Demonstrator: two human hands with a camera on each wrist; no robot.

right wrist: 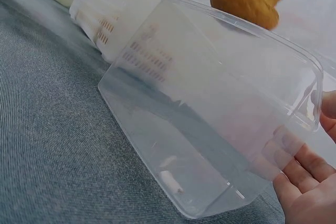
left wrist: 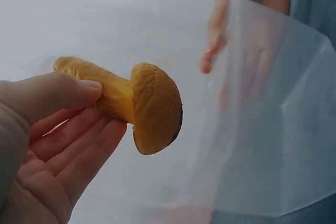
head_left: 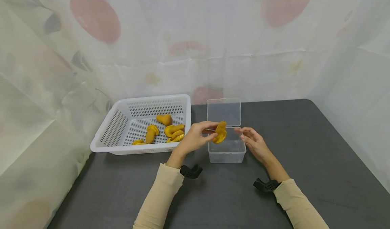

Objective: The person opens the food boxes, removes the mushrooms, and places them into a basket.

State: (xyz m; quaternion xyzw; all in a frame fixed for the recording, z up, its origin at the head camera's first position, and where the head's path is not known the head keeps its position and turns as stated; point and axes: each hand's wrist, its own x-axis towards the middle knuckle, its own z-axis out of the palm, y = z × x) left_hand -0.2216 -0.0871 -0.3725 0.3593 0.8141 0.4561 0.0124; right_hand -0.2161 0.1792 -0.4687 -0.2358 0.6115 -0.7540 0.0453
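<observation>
A yellow-brown mushroom (head_left: 220, 134) is pinched between the thumb and fingers of my left hand (head_left: 199, 134), just above the clear plastic box (head_left: 226, 158). The left wrist view shows its stem in the grip and its rounded cap (left wrist: 156, 108) pointing away from the palm. My right hand (head_left: 257, 146) is at the box's right side with bare fingers near the rim; through the clear wall, the right wrist view shows those fingers (right wrist: 299, 156) resting against the outside. The hinged lid (head_left: 223, 112) stands raised behind the box.
Left of the box, a white perforated basket (head_left: 103, 134) holds several more mushrooms (head_left: 151, 134). Both containers stand on a dark table (head_left: 304, 147). A patterned curtain (head_left: 182, 29) hangs behind the table and along its sides.
</observation>
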